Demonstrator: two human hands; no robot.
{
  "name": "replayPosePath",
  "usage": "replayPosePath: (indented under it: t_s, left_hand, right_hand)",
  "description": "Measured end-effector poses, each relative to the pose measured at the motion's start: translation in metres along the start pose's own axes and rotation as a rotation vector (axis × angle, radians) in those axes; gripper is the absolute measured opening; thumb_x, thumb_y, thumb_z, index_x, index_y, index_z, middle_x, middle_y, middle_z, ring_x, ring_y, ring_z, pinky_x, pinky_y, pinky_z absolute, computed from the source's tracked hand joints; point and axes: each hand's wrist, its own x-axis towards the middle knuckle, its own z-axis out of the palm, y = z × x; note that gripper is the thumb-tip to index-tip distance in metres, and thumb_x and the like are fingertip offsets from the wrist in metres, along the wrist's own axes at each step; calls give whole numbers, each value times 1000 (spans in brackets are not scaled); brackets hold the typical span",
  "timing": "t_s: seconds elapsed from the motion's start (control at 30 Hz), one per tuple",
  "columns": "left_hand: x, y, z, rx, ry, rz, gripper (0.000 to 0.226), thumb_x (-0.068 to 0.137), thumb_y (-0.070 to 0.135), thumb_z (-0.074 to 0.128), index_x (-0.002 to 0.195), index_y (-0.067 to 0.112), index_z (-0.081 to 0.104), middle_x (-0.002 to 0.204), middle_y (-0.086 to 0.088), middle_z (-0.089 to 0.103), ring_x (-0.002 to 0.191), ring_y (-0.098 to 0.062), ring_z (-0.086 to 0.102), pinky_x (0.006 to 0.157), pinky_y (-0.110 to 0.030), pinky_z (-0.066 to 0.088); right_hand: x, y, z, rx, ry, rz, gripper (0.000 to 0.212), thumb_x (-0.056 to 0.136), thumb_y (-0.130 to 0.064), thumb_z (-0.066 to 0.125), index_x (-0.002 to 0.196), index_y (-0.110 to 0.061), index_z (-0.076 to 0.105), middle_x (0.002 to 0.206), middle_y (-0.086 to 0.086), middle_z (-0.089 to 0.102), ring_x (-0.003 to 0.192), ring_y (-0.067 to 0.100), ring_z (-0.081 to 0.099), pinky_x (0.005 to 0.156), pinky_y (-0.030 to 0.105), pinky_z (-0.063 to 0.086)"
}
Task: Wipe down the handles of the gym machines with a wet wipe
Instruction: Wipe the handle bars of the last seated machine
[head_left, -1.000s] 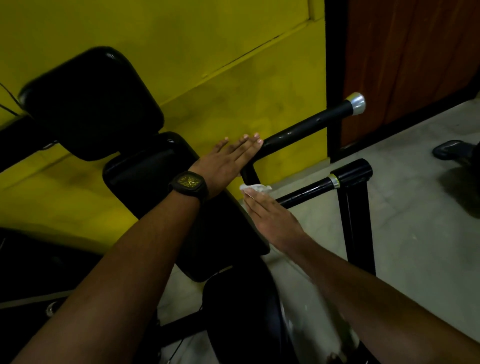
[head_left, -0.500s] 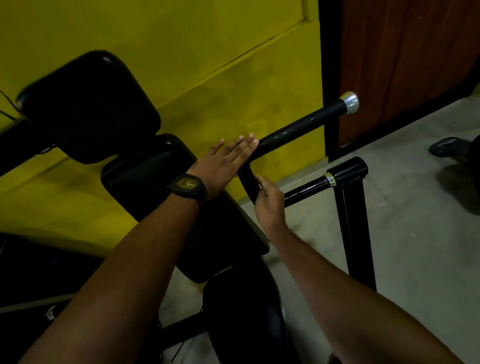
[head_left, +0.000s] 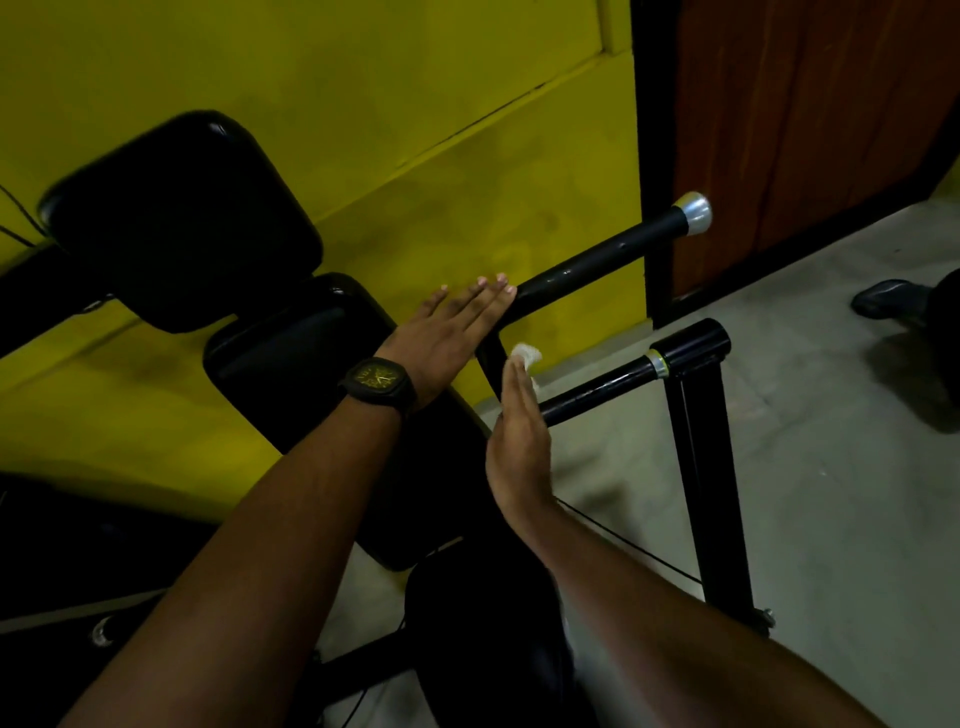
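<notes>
while flat, right grip (head_left: 519, 441) over wipe (head_left: 525, 356)

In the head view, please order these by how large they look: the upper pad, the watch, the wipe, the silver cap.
1. upper pad
2. watch
3. silver cap and wipe: these look alike, and the right hand hides part of the wipe.

Mustard-yellow wall (head_left: 363, 104), glossy black pads (head_left: 182, 218), black handle (head_left: 597, 260) with a shiny silver cap (head_left: 693, 213). Second black bar (head_left: 597, 387) with a thin silver ring (head_left: 655, 362). White wipe (head_left: 525, 356). Black watch (head_left: 379, 382), yellowish dial. Reddish-brown door (head_left: 805, 130), streaky wood grain, plain grey floor (head_left: 831, 493).
</notes>
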Motion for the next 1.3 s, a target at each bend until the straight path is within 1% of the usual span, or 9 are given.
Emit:
replayPosePath:
  t_s: [0.2, 0.43, 0.67, 0.8, 0.87, 0.97, 1.07, 1.17, 1.3]
  left_hand:
    - [0, 1, -2, 19, -1, -18, 76, 103, 3, 35, 154, 17, -20, 167, -2, -13, 155, -21, -5, 124, -45, 13]
    - [-1, 4, 1, 32, -3, -15, 74, 100, 3, 29, 155, 17, -19, 167, -3, -14, 155, -21, -5, 124, -46, 12]
    - [-7, 21, -8, -105, -15, -121, 83, 96, -9, 38, 158, 16, -12, 167, -6, -12, 155, -24, 2, 123, -45, 17]
    - [-22, 39, -12, -288, -60, -221, 101, 84, -18, 48, 160, 19, -6, 168, -3, -9, 138, -34, 41, 99, -43, 44]
    - [-31, 48, -14, -421, -54, -285, 90, 92, -10, 50, 161, 23, 2, 168, 3, -5, 128, -33, 50, 83, -43, 49]
    - [-42, 66, -22, -703, 12, -455, 50, 107, 25, 46, 156, 20, 33, 163, -1, 30, 137, -25, 46, 102, -40, 46]
    - [-52, 90, -40, -1059, 174, -630, 35, 106, 38, 45, 124, 19, 68, 124, -1, 69, 115, -19, 63, 96, -35, 50]
    - [-57, 116, -66, -1264, 336, -753, 32, 104, 41, 48, 111, 22, 74, 106, 5, 73, 102, -10, 67, 83, -25, 50]
    - [-66, 144, -95, -1379, 370, -824, 24, 94, 56, 59, 99, 38, 73, 102, 4, 71, 96, -12, 67, 78, -25, 51]
  right_hand:
    - [-14, 6, 11, -164, -1, -180, 80, 83, 24, 47, 155, -1, 20, 164, 15, 17, 153, 29, 15, 116, 37, 35]
    - [-1, 1, 12, -220, 4, -64, 79, 88, 14, 40, 158, -3, 7, 167, 9, -1, 154, 22, 1, 119, 15, 3]
    - [8, -3, -23, 35, -20, 194, 45, 98, 6, 45, 142, -4, 52, 149, 10, 50, 137, 19, 47, 105, 9, 32]
    - [5, -12, -45, 109, -82, 209, 33, 93, 1, 56, 122, -6, 70, 126, 10, 68, 120, 20, 62, 94, 9, 40]
    - [3, -19, -55, 166, -109, 194, 31, 93, 0, 58, 120, -5, 71, 125, 9, 69, 118, 20, 63, 91, 5, 41]
    - [4, -30, -67, 239, -103, 106, 28, 96, -1, 57, 121, -3, 70, 135, 11, 62, 129, 19, 56, 106, 29, 47]
    - [10, -52, -89, 453, -177, 209, 28, 100, -5, 49, 113, -8, 74, 144, 8, 54, 132, 17, 51, 107, 36, 46]
    - [12, -73, -114, 622, -254, 242, 29, 93, -14, 47, 98, -25, 74, 140, 14, 57, 128, 22, 56, 104, 43, 49]
    - [2, -88, -146, 747, -291, 330, 28, 98, -11, 47, 119, -4, 65, 115, 18, 69, 98, 23, 67, 79, 36, 55]
